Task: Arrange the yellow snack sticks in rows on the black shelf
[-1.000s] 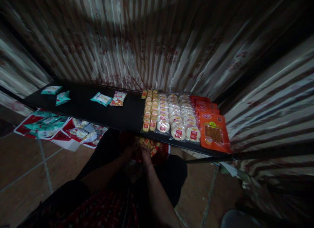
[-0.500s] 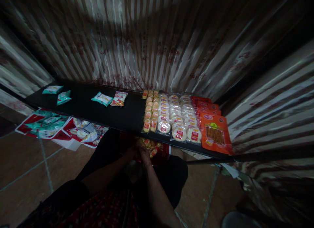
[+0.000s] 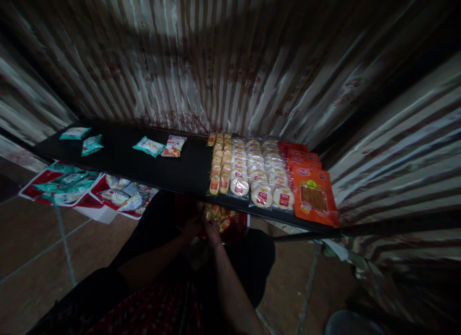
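Observation:
My left hand (image 3: 193, 226) and my right hand (image 3: 212, 228) are close together above my lap, at the near side of a red container or bag (image 3: 245, 224). Small gold-wrapped snacks (image 3: 222, 216) fill it, partly under the edge of the black shelf (image 3: 173, 176). The fingers of both hands look curled inward; whatever they hold is too dark to make out. Just beyond, on the shelf, stand two rows of small yellow snack packets (image 3: 224, 176). Beside these are rows of round white crackers (image 3: 239, 183) in clear wrappers.
Orange snack bags (image 3: 313, 193) overlap at the shelf's right end. Teal packets (image 3: 149, 146) and a white-and-orange packet (image 3: 174, 146) lie farther left. Below left, red bags (image 3: 95, 186) hold more packets. A striped curtain (image 3: 223, 61) closes off the back and sides.
My hands have separated slightly, and more of the gold-wrapped snacks shows between and beyond them. The view has shifted a little; the shelf goods stay in place.

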Tool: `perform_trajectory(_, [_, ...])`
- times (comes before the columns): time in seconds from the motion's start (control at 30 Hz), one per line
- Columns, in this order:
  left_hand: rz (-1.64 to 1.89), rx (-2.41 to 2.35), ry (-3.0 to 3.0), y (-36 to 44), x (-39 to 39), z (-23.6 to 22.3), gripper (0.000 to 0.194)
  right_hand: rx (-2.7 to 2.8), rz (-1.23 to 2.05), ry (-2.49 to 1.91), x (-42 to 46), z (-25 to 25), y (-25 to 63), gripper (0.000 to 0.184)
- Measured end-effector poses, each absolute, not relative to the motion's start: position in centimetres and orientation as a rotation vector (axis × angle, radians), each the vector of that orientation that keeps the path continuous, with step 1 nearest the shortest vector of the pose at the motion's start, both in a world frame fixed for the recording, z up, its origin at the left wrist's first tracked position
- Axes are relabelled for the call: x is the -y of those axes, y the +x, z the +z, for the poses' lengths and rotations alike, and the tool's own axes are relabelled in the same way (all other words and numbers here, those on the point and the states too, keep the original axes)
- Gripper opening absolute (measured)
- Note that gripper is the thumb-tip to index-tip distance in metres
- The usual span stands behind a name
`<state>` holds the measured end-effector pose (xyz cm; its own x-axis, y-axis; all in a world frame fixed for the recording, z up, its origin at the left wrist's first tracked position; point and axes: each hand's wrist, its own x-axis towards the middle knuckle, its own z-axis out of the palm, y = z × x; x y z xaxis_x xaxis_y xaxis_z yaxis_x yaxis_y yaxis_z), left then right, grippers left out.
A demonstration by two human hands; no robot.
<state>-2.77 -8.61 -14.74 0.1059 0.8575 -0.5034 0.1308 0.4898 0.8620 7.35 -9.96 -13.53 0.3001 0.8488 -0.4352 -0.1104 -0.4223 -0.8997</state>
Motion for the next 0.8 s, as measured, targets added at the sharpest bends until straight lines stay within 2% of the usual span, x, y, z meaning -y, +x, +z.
perform_trajectory(0.3, [0.559,-1.512,1.047,-2.8,8.5,-12.9,0.03,0.729,1.181,-1.736,10.1,-13.4,7.1,0.025])
perform_trajectory(0.53, [0.515,-1.622,1.271,-2.7,8.9,-12.1,0.019,0.785,1.073,-1.846,10.8,-12.8,7.3,0.01])
perform_trajectory(0.8, [0.641,-1.691,1.348,-3.2,10.0,-10.4,0.019,1.068,0.877,-1.827,11.3,-11.9,7.3,0.018])
